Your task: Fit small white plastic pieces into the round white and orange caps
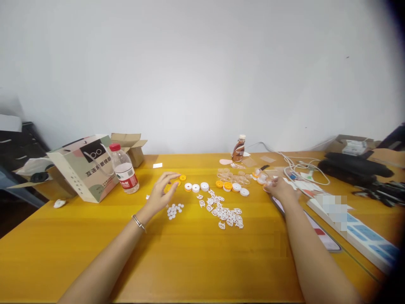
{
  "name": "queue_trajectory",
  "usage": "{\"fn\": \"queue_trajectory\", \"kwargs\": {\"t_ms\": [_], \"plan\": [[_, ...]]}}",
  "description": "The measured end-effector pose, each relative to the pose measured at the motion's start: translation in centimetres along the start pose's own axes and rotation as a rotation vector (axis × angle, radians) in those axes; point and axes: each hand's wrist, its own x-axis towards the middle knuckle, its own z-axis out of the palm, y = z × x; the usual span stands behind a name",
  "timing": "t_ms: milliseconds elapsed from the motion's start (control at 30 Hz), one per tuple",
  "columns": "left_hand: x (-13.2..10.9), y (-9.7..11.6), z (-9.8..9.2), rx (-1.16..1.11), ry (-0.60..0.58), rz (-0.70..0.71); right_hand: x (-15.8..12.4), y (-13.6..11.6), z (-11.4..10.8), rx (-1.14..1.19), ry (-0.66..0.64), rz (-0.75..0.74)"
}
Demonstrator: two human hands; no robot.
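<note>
My left hand (pixel 160 193) hovers over the table left of centre, fingers curved and apart, beside yellow discs (pixel 182 177). At the right, my right hand (pixel 280 189) has its fingertips down at a small clear and orange round piece (pixel 267 185). Between the hands runs a row of white and orange round pieces (pixel 204 186). Nearer to me lie a pile of white openwork pieces (pixel 230 214) and a cluster of small white discs (pixel 173 210). Clear round cups (pixel 232 176) sit behind the row.
A water bottle (pixel 125 171), paper bag (pixel 85 169) and cardboard box (pixel 134 147) stand at the left. A brown bottle (pixel 238 148) stands at the back. By my right forearm are a phone (pixel 322 234), a white power strip (pixel 360 234) and white cables (pixel 286 158).
</note>
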Motion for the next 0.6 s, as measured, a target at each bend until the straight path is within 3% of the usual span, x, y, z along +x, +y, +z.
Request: {"fn": "queue_trajectory", "kwargs": {"t_ms": [100,167,233,300,400,500,600], "plan": [[0.0,-0.6,-1.4,0.034,0.02,-0.026,-0.2,-0.3,0.0,-0.011,-0.094,0.09],[-0.3,-1.5,-2.5,0.072,0.004,-0.073,-0.7,-0.9,-0.3,-0.014,-0.067,0.086],[-0.8,-2.7,-3.2,0.149,-0.037,-0.125,-1.4,-1.9,-0.5,-0.014,0.031,0.078],[-1.3,-4.0,-3.5,0.252,-0.098,-0.153,-2.2,-3.3,-0.5,0.02,0.235,0.024],[-1.8,-5.6,-2.5,0.338,-0.23,-0.175,-3.6,-5.5,-0.1,0.075,0.362,-0.15],[-1.8,-6.3,-0.6,0.378,-0.353,-0.191,-4.6,-7.2,0.5,0.104,0.334,-0.317],[-1.5,-6.4,0.1,0.431,-0.375,-0.201,-5.2,-7.9,1.0,0.126,0.306,-0.387]]}}
